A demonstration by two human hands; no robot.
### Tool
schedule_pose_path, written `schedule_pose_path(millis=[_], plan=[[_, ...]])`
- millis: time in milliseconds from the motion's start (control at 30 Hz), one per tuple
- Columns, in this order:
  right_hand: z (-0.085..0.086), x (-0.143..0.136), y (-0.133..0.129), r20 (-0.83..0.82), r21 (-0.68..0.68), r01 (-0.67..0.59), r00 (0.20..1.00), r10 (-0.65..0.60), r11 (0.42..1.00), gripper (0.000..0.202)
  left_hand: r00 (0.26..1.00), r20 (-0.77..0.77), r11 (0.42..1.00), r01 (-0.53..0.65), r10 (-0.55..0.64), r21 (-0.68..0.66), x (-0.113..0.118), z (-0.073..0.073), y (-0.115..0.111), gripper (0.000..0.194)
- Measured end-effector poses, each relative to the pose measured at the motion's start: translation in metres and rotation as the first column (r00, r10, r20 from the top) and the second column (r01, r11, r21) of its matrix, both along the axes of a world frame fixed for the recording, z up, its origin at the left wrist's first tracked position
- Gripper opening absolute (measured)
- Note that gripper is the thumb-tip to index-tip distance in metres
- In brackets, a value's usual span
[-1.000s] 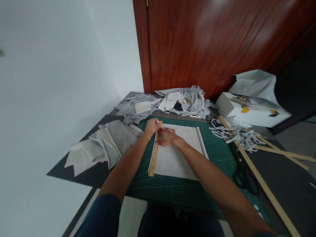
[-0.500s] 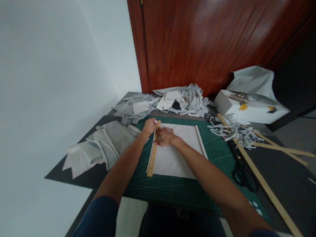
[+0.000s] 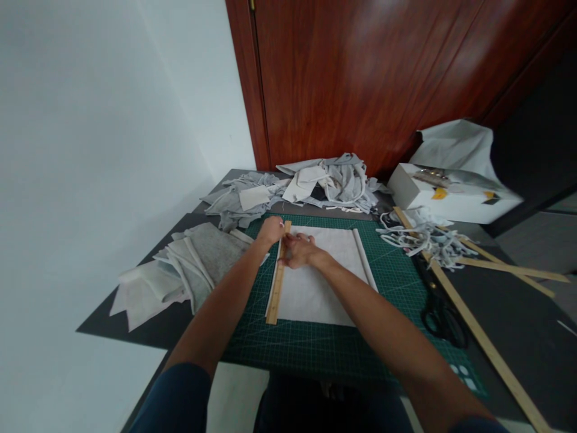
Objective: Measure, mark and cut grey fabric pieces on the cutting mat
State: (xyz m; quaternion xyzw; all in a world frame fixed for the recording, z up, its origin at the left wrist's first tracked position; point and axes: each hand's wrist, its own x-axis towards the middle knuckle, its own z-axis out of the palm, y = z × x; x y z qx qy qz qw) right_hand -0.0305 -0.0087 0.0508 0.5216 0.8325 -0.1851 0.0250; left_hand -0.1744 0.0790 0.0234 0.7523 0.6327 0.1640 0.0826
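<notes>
A pale piece of fabric [image 3: 315, 294] lies flat on the green cutting mat [image 3: 306, 346], with narrow folded strips along its left and right sides. Lengthwise over its left side rests a wooden ruler [image 3: 274, 300]. My right hand [image 3: 298, 249] presses on the ruler's upper part, fingers spread and thumb towards me. Closed beside the ruler's far end is my left hand [image 3: 271, 230]; a small pale bit shows at its fingers, too small to name.
Folded grey fabric [image 3: 211, 249] lies left of the mat, and a heap of scraps [image 3: 333, 180] at the back. To the right are black scissors [image 3: 444, 319], a long wooden strip [image 3: 482, 343], tangled pale strips [image 3: 428, 240] and a white box [image 3: 451, 192].
The whole view has shifted slightly to the left. Both hands stay at nearly the same spots on and beside the ruler.
</notes>
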Motion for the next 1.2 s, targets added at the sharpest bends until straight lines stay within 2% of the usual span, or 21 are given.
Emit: schedule_pose_path(millis=[267, 433, 600, 800, 1000, 1200], plan=[[0.001, -0.002, 0.000, 0.000, -0.020, 0.015, 1.000, -0.015, 1.000, 0.080, 0.998, -0.069, 0.999, -0.010, 0.013, 0.042, 0.005, -0.001, -0.004, 0.030], [0.002, -0.003, 0.000, 0.011, -0.015, 0.012, 1.000, -0.012, 1.000, 0.080, 0.996, -0.091, 1.000, 0.013, -0.012, 0.016, -0.001, -0.003, -0.010, 0.030], [0.002, -0.003, 0.000, 0.024, -0.023, 0.016, 1.000, -0.015, 1.000, 0.076, 0.995, -0.089, 0.998, 0.054, -0.055, -0.014, -0.005, -0.001, -0.015, 0.031], [0.005, -0.004, 0.000, 0.020, -0.034, 0.029, 0.999, -0.028, 0.999, 0.077, 0.997, -0.074, 1.000, 0.009, -0.008, 0.018, -0.001, -0.001, -0.018, 0.031], [0.004, -0.005, -0.001, 0.026, -0.039, 0.045, 0.999, -0.044, 0.998, 0.077, 0.992, -0.107, 0.997, 0.059, -0.063, -0.044, -0.007, 0.004, -0.027, 0.028], [0.000, -0.006, 0.001, 0.044, -0.030, 0.040, 0.998, -0.039, 0.999, 0.082, 0.992, -0.115, 0.998, 0.057, -0.058, -0.011, -0.003, 0.006, -0.030, 0.032]])
